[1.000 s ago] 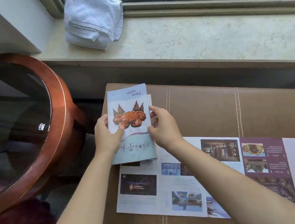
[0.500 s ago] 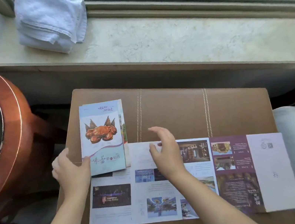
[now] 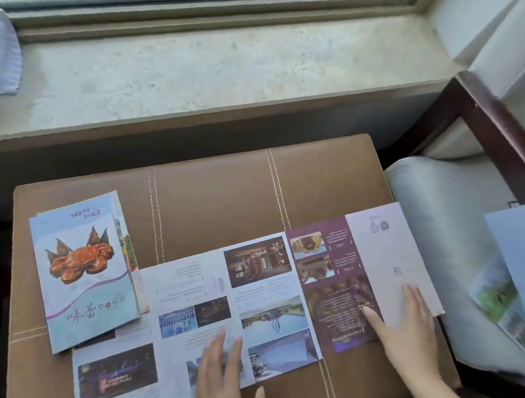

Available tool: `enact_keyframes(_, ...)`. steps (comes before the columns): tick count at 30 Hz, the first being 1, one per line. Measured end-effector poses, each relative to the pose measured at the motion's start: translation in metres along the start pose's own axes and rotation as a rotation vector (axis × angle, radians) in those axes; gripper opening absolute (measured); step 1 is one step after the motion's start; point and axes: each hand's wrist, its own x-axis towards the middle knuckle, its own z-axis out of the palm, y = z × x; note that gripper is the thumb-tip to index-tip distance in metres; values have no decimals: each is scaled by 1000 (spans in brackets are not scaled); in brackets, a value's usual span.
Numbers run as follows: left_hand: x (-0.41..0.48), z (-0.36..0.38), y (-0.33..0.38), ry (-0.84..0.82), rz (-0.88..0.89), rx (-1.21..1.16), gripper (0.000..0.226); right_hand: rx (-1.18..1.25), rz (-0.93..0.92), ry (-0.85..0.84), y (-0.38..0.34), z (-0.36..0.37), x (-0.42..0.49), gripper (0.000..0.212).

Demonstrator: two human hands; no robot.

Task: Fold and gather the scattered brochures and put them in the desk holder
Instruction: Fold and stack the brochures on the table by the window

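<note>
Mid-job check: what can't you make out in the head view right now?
- Desk holder: not in frame.
- Small print on the unfolded brochure: too small and blurred.
- Unfolded brochure's top-left corner: covered by the folded brochure.
- Papers at right: cut by the frame edge, blurred.
- Left hand and right hand: motion-blurred.

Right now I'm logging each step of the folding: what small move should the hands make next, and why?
Probably fold the white end panel inward. The unfolded brochure lies flat and open on the brown ottoman, the right hand rests open on that end panel, and the left hand steadies the middle. The crab-cover brochure is already folded.
</note>
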Motion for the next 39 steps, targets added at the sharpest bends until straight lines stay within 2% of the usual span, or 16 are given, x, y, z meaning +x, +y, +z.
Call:
enact_keyframes(2,7,19,13,-71,40,41,86,-89,-56,-50,6,10,-5,93)
enact_keyframes(5,11,39,25,-123,31,166,83,-115,-83,-9,6,19,-9,86)
enact_keyframes(11,4,47,35,-147,98,287,88,82,-115,114,-3,18,-30,43)
enact_keyframes(14,3,41,40,-199,54,241,83,206,-152,217,-13,8,-48,27)
enact_keyframes(19,7,38,36,-110,-21,-1,61,324,-333,292,-50,-5,-89,37)
enact_keyframes(21,10,24,38,-68,-77,-203,53,304,-418,239,-62,-1,-100,43)
enact_keyframes(23,15,13,37,26,-159,-393,57,245,-494,115,-73,7,-110,48)
enact_keyframes(25,21,5,34,174,-197,-382,58,139,-543,-33,-83,18,-119,47)
enact_keyframes(27,29,3,29,249,-229,-308,51,16,-558,-150,-88,32,-124,45)
enact_keyframes(29,34,6,25,210,-282,-240,51,-10,-488,-238,-89,44,-121,42)
enact_keyframes(30,36,8,24,192,-303,-205,56,58,-401,-271,-89,47,-115,42)
enact_keyframes(33,39,15,21,167,-328,-64,72,303,-101,-123,-95,46,-85,46)
enact_keyframes(35,38,20,19,135,-320,21,78,386,71,-106,-103,41,-63,48)
enact_keyframes(37,36,25,17,96,-319,38,82,385,158,-188,-107,39,-44,46)
enact_keyframes(39,34,28,16,79,-314,37,83,348,164,-284,-108,39,-31,32)
